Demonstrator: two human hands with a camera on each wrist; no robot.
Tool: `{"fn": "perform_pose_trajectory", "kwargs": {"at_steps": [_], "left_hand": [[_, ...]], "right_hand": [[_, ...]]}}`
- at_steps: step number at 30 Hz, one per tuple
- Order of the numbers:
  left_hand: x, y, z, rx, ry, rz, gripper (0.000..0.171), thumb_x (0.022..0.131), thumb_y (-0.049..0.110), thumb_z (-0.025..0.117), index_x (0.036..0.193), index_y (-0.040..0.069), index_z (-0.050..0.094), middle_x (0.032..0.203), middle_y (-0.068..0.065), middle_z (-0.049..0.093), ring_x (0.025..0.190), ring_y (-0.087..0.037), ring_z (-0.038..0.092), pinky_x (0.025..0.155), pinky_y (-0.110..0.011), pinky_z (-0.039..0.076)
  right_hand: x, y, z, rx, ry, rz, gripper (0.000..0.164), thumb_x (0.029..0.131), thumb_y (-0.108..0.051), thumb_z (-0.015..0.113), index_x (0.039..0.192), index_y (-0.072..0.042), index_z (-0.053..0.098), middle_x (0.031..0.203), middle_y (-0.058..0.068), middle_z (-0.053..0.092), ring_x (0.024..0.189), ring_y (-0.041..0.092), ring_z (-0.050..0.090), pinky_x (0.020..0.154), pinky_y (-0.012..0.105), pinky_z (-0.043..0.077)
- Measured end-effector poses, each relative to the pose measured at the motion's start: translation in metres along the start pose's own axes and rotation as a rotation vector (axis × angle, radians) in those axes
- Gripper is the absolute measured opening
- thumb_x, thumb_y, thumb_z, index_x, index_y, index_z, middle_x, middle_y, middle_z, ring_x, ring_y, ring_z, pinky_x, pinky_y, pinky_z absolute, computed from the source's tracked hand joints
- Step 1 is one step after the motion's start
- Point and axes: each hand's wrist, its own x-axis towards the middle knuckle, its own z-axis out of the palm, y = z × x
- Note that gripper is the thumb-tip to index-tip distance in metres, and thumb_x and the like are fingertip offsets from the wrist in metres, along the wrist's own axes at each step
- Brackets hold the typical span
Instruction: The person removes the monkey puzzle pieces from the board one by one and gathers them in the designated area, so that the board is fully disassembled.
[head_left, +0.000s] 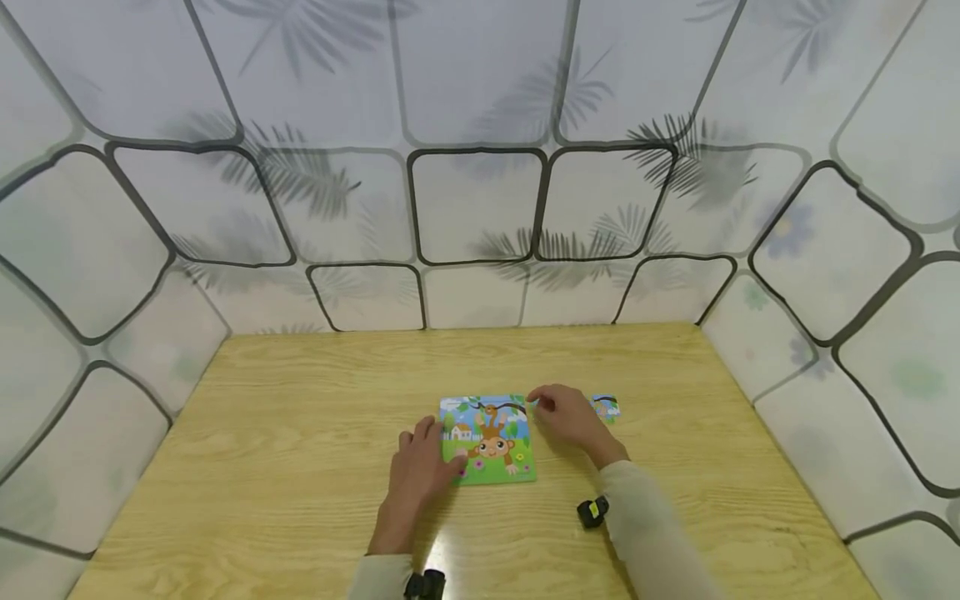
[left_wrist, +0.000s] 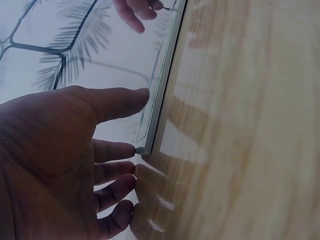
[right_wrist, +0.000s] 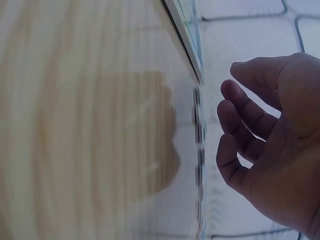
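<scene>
Sleeves and wrists come in at the near edge of the wooden desk (head_left: 300, 500). Just beyond them, the left hand (head_left: 420, 471) lies with its fingers straight and spread, its fingertips pressing the lower left corner of the monkey jigsaw board (head_left: 489, 440). That hold looks light; a sideways nudge could probably slide the board across the smooth wood.

Farther on, the right hand (head_left: 570, 417) hovers at the board's upper right corner, fingers loosely bent with nothing seen between them. The right wrist view is blurred, so a hurried sweep there might knock the board askew.

Beyond that hand lies a loose jigsaw piece (head_left: 606, 407), apart from the board; a brushing sleeve could push it toward the patterned wall (head_left: 480, 208).
</scene>
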Motion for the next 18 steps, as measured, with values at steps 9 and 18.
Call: {"fn": "perform_pose_trajectory", "kwargs": {"at_steps": [9,18], "left_hand": [[0.001,-0.001,0.000,0.007,0.006,-0.001,0.068,0.078,0.038,0.073,0.134,0.005,0.053,0.144,-0.012,0.045,0.112,-0.035,0.047,0.079,-0.048,0.047],[0.000,-0.002,-0.001,0.033,0.004,0.015,0.066,0.080,0.038,0.073,0.132,0.003,0.054,0.143,-0.013,0.046,0.109,-0.035,0.048,0.076,-0.048,0.048]], "right_hand": [[0.009,-0.032,0.025,0.003,-0.189,-0.086,0.021,0.095,-0.016,0.059,0.112,-0.012,0.070,0.080,-0.006,0.062,0.069,0.007,0.055,0.067,0.028,0.048],[0.014,-0.055,0.038,-0.075,-0.255,-0.149,0.026,0.093,-0.020,0.061,0.116,-0.010,0.069,0.085,-0.005,0.067,0.072,0.006,0.059,0.074,0.029,0.052]]}}
